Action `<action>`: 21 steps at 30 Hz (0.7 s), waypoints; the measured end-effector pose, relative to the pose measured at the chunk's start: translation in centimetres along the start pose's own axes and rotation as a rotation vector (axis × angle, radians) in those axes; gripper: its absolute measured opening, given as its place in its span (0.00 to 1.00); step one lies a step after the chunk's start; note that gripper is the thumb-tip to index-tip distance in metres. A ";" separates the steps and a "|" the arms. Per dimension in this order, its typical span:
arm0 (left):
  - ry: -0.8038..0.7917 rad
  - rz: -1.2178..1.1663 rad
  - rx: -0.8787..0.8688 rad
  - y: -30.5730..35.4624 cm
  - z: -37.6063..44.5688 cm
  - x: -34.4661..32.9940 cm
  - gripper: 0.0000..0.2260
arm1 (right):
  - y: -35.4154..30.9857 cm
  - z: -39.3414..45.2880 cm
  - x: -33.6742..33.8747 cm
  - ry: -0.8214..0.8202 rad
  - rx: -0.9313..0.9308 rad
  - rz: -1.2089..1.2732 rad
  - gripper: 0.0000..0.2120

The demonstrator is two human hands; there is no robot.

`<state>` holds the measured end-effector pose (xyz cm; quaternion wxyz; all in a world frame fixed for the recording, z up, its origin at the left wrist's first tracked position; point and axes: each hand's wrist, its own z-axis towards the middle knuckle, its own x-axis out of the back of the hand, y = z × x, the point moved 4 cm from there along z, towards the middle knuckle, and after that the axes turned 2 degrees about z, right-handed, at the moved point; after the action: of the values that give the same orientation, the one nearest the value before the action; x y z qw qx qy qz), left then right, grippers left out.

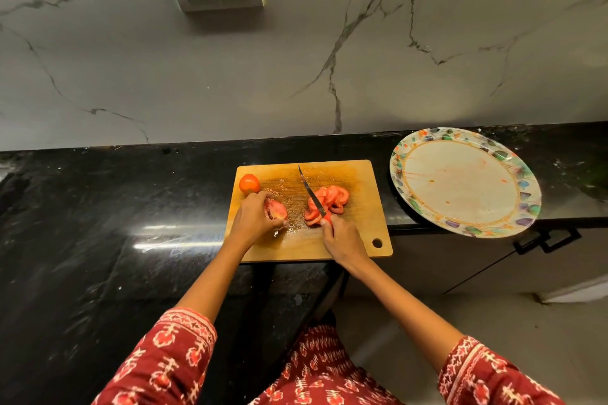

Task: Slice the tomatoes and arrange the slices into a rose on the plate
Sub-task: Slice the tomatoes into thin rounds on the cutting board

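- Wooden board (348, 240): sliced tomato pile (329, 202) at 3 o'clock, whole tomato (249, 183) at 10.
- My left hand (255, 219) grips a tomato half (275, 210); my right hand (342, 237) grips the knife (311, 192).
- Plate (460, 181) holds no rose yet; I judge slicing roughly halfway.

A tan wooden board (358, 207), stained darker brown at its middle, lies on a glossy black counter (98, 223) flecked with white. A whole orange-red tomato (249, 183) sits at the board's far left; a pinkish-red half (275, 209) and a heap of red slices (329, 200) lie nearer the middle. The knife (311, 191) has a dark blade and a red handle. At right, the cream plate (460, 181) has an orange dotted ring and a border of green, purple and orange leaves. The wall (164, 76) is grey-white marble with dark veins. The sleeves (171, 355) are red with a cream print.
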<state>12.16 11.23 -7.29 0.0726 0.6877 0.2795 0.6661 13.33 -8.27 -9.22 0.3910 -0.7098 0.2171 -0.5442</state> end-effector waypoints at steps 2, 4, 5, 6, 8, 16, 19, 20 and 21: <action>-0.049 0.093 0.033 0.2 0.9 -0.4 0.34 | -0.1 0.0 -0.2 -0.002 -0.004 0.008 0.13; -0.103 0.152 0.065 0.4 1.6 -0.7 0.30 | -0.4 0.1 -0.3 -0.005 0.007 0.011 0.13; -0.116 0.161 0.060 0.4 2.0 -0.7 0.25 | -0.5 0.1 -0.3 -0.001 0.013 0.011 0.13; -0.113 0.151 0.048 0.6 2.1 -0.5 0.19 | -0.6 0.2 -0.2 0.004 0.019 0.011 0.12; -0.093 0.079 0.029 0.7 2.2 -0.3 0.14 | -0.7 0.2 0.0 0.012 0.025 0.013 0.12; 0.033 -0.275 -0.149 0.9 0.6 0.6 0.09 | -0.3 -0.6 -0.8 -0.112 0.049 0.003 0.14; 0.122 -0.302 -0.137 0.1 0.5 0.5 0.09 | -0.2 -1.1 -0.8 -0.134 0.079 -0.057 0.13; 0.134 -0.306 -0.129 0.0 0.5 0.5 0.09 | -0.2 -1.2 -0.7 -0.141 0.090 -0.074 0.12; 0.134 -0.313 -0.122 -0.1 0.5 0.6 0.08 | -0.3 -1.4 -0.6 -0.150 0.100 -0.090 0.12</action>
<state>12.63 11.73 -6.86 0.1981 0.5841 0.3462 0.7069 11.83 -8.07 -9.21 0.4164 -0.7372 0.1279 -0.5166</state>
